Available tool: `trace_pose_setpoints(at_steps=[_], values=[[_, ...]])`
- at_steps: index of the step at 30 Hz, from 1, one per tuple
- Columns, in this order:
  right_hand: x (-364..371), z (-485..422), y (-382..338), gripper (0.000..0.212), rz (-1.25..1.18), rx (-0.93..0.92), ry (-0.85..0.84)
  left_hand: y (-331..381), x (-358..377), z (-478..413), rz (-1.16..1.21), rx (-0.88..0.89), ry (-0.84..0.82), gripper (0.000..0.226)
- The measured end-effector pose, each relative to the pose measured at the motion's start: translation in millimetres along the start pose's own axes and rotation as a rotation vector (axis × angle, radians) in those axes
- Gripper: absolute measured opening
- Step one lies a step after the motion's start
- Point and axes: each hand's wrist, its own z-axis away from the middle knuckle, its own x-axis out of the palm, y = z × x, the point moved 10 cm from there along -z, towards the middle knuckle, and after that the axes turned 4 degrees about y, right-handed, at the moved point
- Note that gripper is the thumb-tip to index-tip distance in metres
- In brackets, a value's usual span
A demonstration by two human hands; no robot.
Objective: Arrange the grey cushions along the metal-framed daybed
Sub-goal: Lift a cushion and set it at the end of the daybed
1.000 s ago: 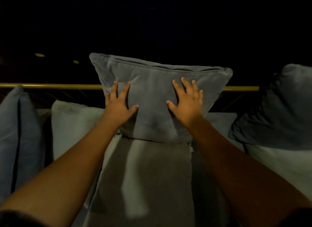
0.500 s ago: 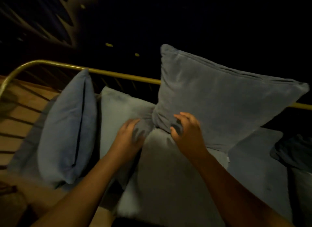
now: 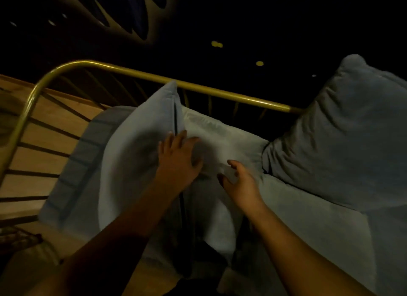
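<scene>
Grey cushions: three show on the daybed (image 3: 72, 181). A blue-grey cushion (image 3: 132, 163) stands on its edge near the left end. A pale cushion (image 3: 222, 137) lies just beside it, against the back rail. A big dark grey cushion (image 3: 343, 145) leans on the back rail toward the right end.
Gold rail (image 3: 220, 91): a metal bar that runs along the back edge and bends down at the left corner.
Left hand (image 3: 178, 159): open, fingers spread, pressed flat where the blue-grey cushion meets the pale one. It grips nothing.
Right hand (image 3: 240, 181): open and a bit curled, just over the front of the pale cushion. I cannot tell if it touches.
Step now: I think the person is starting on the two cushions at the left end; the big one on the right looks already set.
Next move: it likely calls for both hands to take hold of the pale cushion and stand it up against the back rail, next to the blue-grey one.
Watch out: the blue-grey cushion stands on a thin edge and may tip over if pushed.
</scene>
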Motion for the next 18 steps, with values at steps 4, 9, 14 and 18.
trace_pose_setpoints(at_steps=[4, 9, 14, 18], values=[[50.7, -11.8, -62.1, 0.05, -0.072, -0.079, -0.116, -86.4, -21.8, 0.3, 0.138, -0.172, 0.102, 0.068], [120.0, -23.5, -120.4, 0.102, 0.019, -0.133, -0.172, -216.2, -5.3, 40.9, 0.418, -0.559, 0.202, 0.065], [148.3, -36.9, -127.0, 0.134, 0.133, 0.022, -0.111, -300.1, 38.4, 84.3, 0.752, -0.838, 0.15, 0.06], [158.4, -44.2, -118.2, 0.132, 0.218, 0.013, -0.102, -348.2, 72.7, 95.6, 0.889, -0.936, 0.104, 0.06]])
